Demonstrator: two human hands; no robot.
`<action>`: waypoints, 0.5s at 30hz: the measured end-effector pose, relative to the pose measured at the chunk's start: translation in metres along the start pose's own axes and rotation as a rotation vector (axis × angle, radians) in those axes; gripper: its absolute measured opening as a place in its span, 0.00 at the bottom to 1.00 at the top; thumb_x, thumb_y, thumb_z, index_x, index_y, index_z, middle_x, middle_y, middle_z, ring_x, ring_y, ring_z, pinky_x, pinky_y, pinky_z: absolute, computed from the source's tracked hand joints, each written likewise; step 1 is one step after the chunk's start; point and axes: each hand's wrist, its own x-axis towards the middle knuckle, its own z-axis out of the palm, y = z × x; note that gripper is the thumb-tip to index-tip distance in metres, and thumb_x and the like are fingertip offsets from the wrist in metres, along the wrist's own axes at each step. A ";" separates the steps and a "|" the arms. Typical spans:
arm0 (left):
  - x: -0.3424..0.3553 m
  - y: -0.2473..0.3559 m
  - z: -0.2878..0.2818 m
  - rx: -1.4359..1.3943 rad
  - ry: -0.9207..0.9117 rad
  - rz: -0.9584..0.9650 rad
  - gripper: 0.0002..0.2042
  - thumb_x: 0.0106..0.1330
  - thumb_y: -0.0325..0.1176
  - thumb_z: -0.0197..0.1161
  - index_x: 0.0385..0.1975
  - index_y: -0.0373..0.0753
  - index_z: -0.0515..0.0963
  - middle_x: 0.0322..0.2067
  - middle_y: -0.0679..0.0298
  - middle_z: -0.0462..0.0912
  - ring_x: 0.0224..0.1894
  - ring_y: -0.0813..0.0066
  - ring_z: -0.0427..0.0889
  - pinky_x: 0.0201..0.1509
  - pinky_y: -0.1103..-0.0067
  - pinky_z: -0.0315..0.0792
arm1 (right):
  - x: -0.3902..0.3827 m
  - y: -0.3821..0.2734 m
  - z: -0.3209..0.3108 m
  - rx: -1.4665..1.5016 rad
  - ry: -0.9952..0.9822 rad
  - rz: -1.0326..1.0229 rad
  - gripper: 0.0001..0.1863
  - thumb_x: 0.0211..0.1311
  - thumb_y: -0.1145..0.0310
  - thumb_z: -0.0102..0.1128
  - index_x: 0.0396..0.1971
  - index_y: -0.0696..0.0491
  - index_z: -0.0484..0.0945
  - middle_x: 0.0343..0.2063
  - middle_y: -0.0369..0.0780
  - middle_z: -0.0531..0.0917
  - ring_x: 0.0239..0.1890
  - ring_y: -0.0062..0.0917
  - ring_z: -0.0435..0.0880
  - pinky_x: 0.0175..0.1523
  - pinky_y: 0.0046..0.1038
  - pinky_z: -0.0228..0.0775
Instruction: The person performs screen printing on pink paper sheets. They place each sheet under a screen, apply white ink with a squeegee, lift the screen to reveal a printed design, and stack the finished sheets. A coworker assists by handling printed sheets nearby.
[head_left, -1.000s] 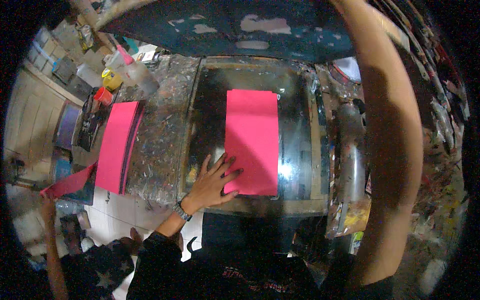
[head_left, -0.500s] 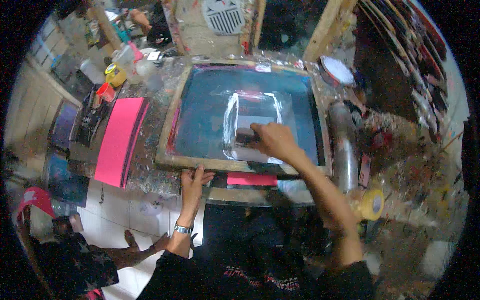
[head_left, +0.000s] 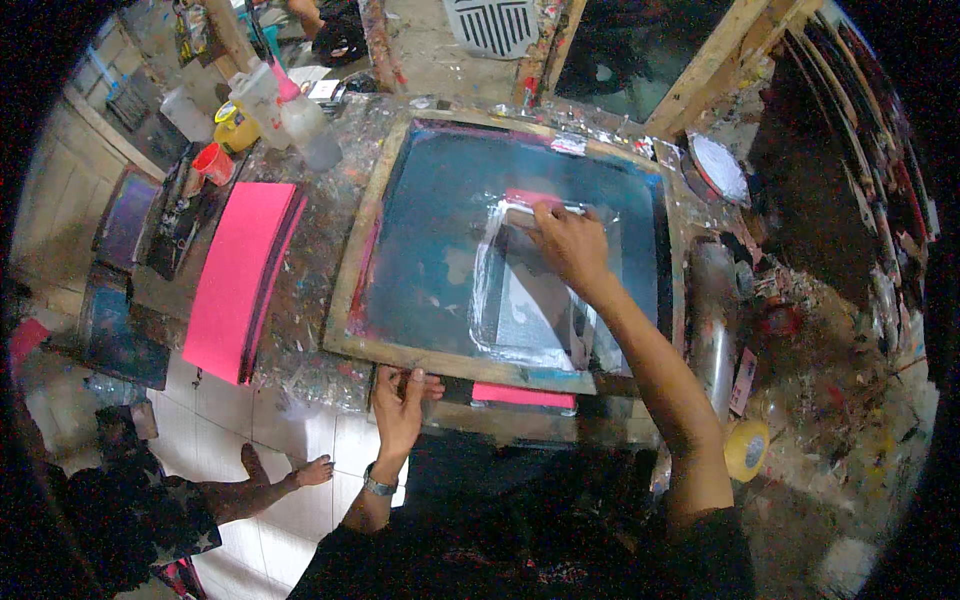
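Observation:
A wooden-framed printing screen point(head_left: 430, 300) with dark blue-green mesh lies across the worktable. White ink outlines a rectangle in its middle. My right hand point(head_left: 572, 245) grips a squeegee point(head_left: 520, 215), mostly covered by the fingers, near the far end of that rectangle. At the screen's near edge, my left hand point(head_left: 402, 405) holds the wooden rail, thumb and fingers partly spread against it; some fingertips are hard to make out. Pink sheet point(head_left: 525, 395) shows below the near rail.
A stack of pink sheets point(head_left: 240, 280) lies left of the screen. Behind it stand a red cup point(head_left: 213, 163), a yellow container point(head_left: 236, 127) and a squeeze bottle point(head_left: 305, 130). Right are a metal cylinder point(head_left: 712, 320), a yellow tape roll point(head_left: 745, 450) and a round white-topped container point(head_left: 717, 168). Another person point(head_left: 140, 500) is at lower left.
My right hand has moved the squeegee away from me, toward the far end of the white rectangle. My left hand stays at the near rail. The whole view has shifted slightly.

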 end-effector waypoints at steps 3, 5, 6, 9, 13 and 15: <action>0.005 0.004 0.001 -0.021 -0.025 -0.146 0.14 0.78 0.32 0.55 0.52 0.27 0.66 0.34 0.48 0.85 0.32 0.63 0.89 0.37 0.72 0.86 | -0.006 0.003 -0.014 0.139 -0.314 -0.046 0.22 0.67 0.48 0.61 0.50 0.50 0.74 0.33 0.48 0.87 0.35 0.50 0.87 0.39 0.50 0.77; 0.006 0.007 -0.005 -0.008 -0.050 -0.213 0.14 0.78 0.32 0.54 0.53 0.26 0.66 0.33 0.47 0.85 0.32 0.62 0.89 0.36 0.72 0.87 | 0.002 -0.008 -0.055 0.357 -0.659 -0.157 0.24 0.66 0.47 0.62 0.50 0.50 0.75 0.32 0.49 0.86 0.34 0.52 0.86 0.39 0.52 0.76; 0.008 0.004 -0.003 -0.030 -0.032 -0.215 0.14 0.78 0.32 0.55 0.53 0.28 0.66 0.34 0.47 0.85 0.31 0.62 0.89 0.36 0.72 0.87 | -0.001 -0.004 -0.048 0.359 -0.641 -0.185 0.24 0.66 0.47 0.62 0.50 0.50 0.75 0.31 0.49 0.86 0.34 0.53 0.86 0.39 0.52 0.76; 0.008 0.006 -0.002 -0.058 -0.026 -0.271 0.13 0.78 0.32 0.55 0.53 0.30 0.67 0.34 0.47 0.85 0.31 0.62 0.89 0.35 0.72 0.86 | 0.010 0.006 -0.031 0.239 -0.558 -0.175 0.25 0.66 0.46 0.62 0.50 0.51 0.74 0.29 0.49 0.86 0.33 0.53 0.86 0.37 0.52 0.76; 0.007 0.015 -0.005 -0.052 -0.051 -0.324 0.13 0.78 0.33 0.56 0.53 0.31 0.67 0.35 0.46 0.85 0.31 0.61 0.89 0.36 0.71 0.86 | 0.066 0.036 -0.016 0.046 -0.300 -0.026 0.20 0.68 0.50 0.60 0.48 0.50 0.71 0.28 0.48 0.86 0.32 0.51 0.86 0.33 0.50 0.75; 0.010 0.013 -0.006 -0.026 -0.065 -0.305 0.14 0.78 0.34 0.56 0.53 0.31 0.67 0.35 0.46 0.85 0.32 0.60 0.89 0.36 0.70 0.86 | 0.064 0.046 -0.011 0.070 -0.253 -0.022 0.20 0.68 0.52 0.60 0.48 0.50 0.70 0.30 0.48 0.86 0.32 0.51 0.86 0.33 0.50 0.75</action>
